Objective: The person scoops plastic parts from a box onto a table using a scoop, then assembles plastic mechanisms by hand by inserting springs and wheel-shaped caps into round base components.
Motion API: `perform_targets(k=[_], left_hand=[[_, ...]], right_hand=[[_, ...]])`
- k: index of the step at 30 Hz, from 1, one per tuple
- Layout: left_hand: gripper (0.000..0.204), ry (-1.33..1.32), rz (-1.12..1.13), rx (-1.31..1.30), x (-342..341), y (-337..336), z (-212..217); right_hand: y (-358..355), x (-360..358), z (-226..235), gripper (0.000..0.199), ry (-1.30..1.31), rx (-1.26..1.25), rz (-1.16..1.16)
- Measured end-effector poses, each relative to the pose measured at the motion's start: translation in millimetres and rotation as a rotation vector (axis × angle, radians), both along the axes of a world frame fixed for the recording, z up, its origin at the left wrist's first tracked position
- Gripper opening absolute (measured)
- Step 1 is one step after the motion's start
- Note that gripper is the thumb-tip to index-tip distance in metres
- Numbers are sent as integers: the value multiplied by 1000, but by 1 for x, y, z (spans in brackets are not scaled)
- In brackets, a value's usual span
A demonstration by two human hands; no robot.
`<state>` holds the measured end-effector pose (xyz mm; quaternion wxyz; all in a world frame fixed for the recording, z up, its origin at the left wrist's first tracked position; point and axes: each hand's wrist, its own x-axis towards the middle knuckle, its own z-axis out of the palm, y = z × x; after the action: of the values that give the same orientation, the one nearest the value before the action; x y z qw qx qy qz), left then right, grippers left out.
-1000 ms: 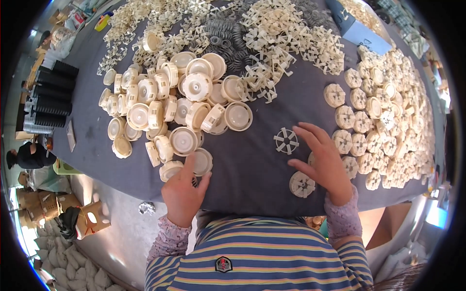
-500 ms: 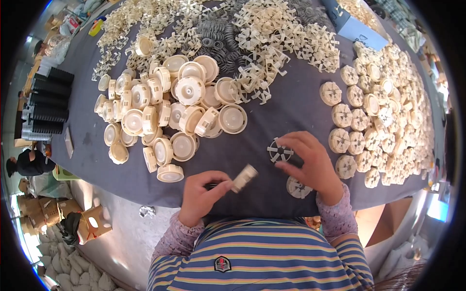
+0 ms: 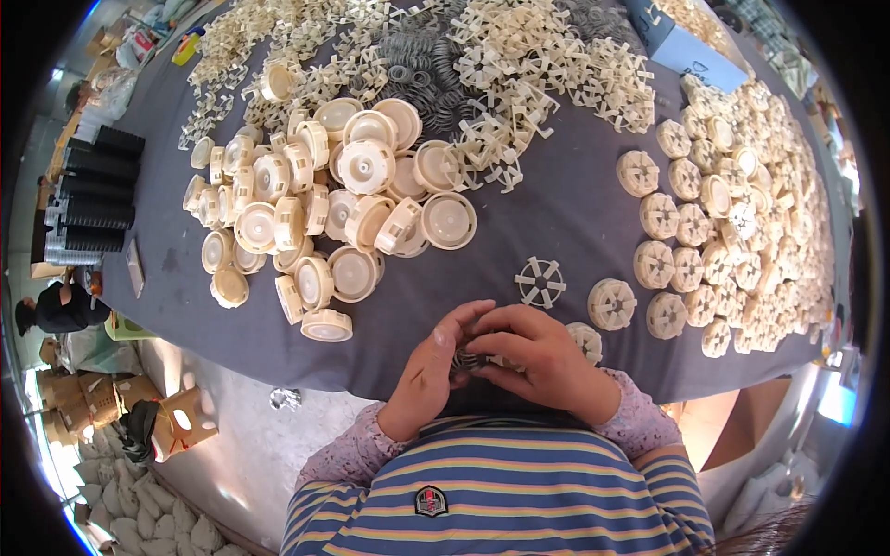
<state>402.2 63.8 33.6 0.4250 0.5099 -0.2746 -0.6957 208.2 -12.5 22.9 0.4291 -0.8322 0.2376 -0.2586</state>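
Observation:
My left hand and my right hand meet close to my body, over the near edge of the table. Between them shows a dark coil spring, at the fingers of my left hand. Beneath the curled fingers of my right hand a bit of a cream plastic piece peeks out, mostly hidden. Just beyond my hands lies a flat cream spoked ring on the dark cloth. Two round caps with spokes set in them lie to the right: one cap, and another partly behind my right hand.
A heap of round cream caps lies left of centre. Farther back are loose spoked rings and grey springs. Many spoked caps cover the right side, near a blue box. Black stacked trays stand far left.
My right hand has moved left and nearer, away from the loose spoked ring, to meet my left hand. My left hand has shifted right, and the cap at its fingertips is now mostly hidden.

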Motion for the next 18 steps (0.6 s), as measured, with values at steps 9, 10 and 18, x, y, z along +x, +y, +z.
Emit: perform_targets(k=[9, 10, 18], left_hand=[[30, -418, -144, -360, 9, 8, -24], [34, -417, -206, -389, 5, 5, -22], [41, -634, -273, -591, -4, 2, -33]], right_hand=[[-2, -38, 2, 32, 90, -58, -110], [-1, -36, 2, 32, 92, -58, -110], [-11, -65, 21, 44, 271, -114, -86]])
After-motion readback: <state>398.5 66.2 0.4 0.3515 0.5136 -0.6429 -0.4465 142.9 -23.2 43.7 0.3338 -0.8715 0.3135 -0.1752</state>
